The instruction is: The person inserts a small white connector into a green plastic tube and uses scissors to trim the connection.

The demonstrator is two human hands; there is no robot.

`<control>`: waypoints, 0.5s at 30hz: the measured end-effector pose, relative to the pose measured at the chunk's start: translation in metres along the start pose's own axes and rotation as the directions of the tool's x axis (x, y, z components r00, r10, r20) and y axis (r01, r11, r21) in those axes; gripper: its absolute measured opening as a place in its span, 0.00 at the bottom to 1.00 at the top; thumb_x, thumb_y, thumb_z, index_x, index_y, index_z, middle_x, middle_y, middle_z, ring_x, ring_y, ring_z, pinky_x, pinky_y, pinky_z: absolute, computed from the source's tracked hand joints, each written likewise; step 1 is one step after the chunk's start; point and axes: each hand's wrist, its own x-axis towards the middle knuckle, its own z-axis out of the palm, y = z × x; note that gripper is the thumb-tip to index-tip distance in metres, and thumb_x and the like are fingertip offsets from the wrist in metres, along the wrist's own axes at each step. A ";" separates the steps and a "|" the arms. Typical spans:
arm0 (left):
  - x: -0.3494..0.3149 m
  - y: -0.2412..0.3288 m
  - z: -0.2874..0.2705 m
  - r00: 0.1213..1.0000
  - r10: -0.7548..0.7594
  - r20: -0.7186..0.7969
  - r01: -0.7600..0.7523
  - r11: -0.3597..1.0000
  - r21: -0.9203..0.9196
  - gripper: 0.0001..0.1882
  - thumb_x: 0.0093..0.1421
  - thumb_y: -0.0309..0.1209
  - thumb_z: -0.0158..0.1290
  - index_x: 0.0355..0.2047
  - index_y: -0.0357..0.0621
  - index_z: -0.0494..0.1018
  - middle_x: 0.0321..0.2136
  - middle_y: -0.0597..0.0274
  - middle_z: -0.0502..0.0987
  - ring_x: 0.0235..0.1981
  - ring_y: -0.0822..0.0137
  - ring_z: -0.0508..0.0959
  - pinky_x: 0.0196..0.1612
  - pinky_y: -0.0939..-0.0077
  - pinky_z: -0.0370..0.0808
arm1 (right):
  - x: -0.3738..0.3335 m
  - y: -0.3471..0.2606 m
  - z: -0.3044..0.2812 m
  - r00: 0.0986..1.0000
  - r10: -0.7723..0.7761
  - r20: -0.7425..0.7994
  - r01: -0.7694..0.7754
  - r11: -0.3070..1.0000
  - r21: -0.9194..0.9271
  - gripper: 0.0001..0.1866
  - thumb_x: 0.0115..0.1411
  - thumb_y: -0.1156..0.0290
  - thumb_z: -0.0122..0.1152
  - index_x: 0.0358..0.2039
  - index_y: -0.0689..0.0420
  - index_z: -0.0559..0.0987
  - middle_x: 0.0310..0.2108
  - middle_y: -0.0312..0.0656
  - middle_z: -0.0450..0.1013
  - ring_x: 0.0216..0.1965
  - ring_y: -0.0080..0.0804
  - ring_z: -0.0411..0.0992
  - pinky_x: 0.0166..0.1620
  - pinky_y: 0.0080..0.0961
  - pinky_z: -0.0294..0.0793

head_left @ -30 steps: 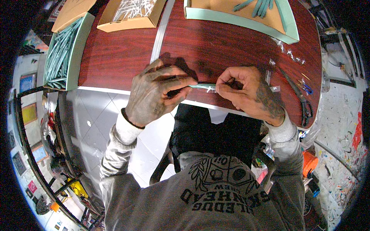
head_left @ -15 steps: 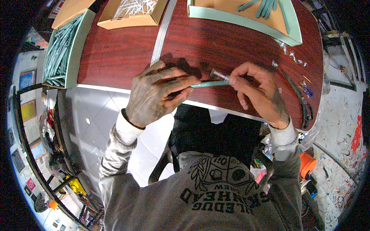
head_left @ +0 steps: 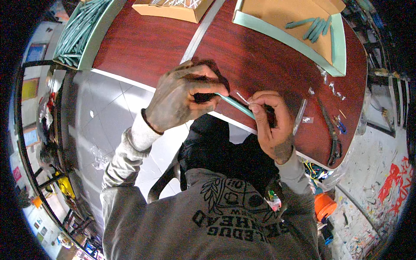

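Note:
A slim teal pen-like stick spans the gap between my hands above the table's near edge. My left hand pinches its left end between thumb and fingers. At its other end, my right hand is closed, thumb against forefinger. A small narrow whitish strip with dark marks sticks out from the right fingertips, beside the stick. Just right of that hand, a clear plastic strip lies on the dark red table.
A pale green box full of teal sticks stands at far left. Beside it is a cardboard box of thin white pieces. Another green box holds several teal sticks. Black-handled scissors and small white scraps lie at right.
My right hand has moved down and nearer, tilting the stick's right end downward. The clear strip now lies on the table beside that hand. The view has shifted, too.

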 end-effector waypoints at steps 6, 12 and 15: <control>-0.006 0.004 0.007 0.995 -0.069 -0.077 0.070 0.997 0.019 0.13 0.48 0.30 0.65 0.36 0.53 0.83 0.35 0.62 0.80 0.38 0.55 0.80 0.41 0.63 0.79 | -0.002 0.003 0.008 0.999 -0.032 -0.018 0.028 0.980 -0.197 0.04 0.64 0.78 0.56 0.39 0.62 0.76 0.38 0.50 0.76 0.40 0.45 0.77 0.46 0.34 0.75; -0.011 0.005 0.013 0.985 -0.157 -0.067 0.155 0.987 -0.039 0.12 0.49 0.31 0.65 0.36 0.57 0.85 0.37 0.65 0.81 0.39 0.58 0.82 0.42 0.64 0.80 | -0.003 0.002 0.018 0.992 -0.044 -0.115 0.017 0.975 -0.223 0.05 0.64 0.77 0.58 0.40 0.61 0.77 0.39 0.52 0.76 0.42 0.51 0.76 0.48 0.41 0.76; -0.013 0.005 0.014 0.984 -0.134 -0.122 0.130 0.991 -0.038 0.12 0.49 0.32 0.66 0.36 0.57 0.85 0.37 0.65 0.81 0.40 0.60 0.82 0.42 0.64 0.80 | 0.001 0.001 0.025 0.982 -0.076 -0.175 0.017 0.949 -0.316 0.05 0.64 0.78 0.57 0.40 0.60 0.76 0.39 0.50 0.76 0.41 0.49 0.76 0.47 0.39 0.75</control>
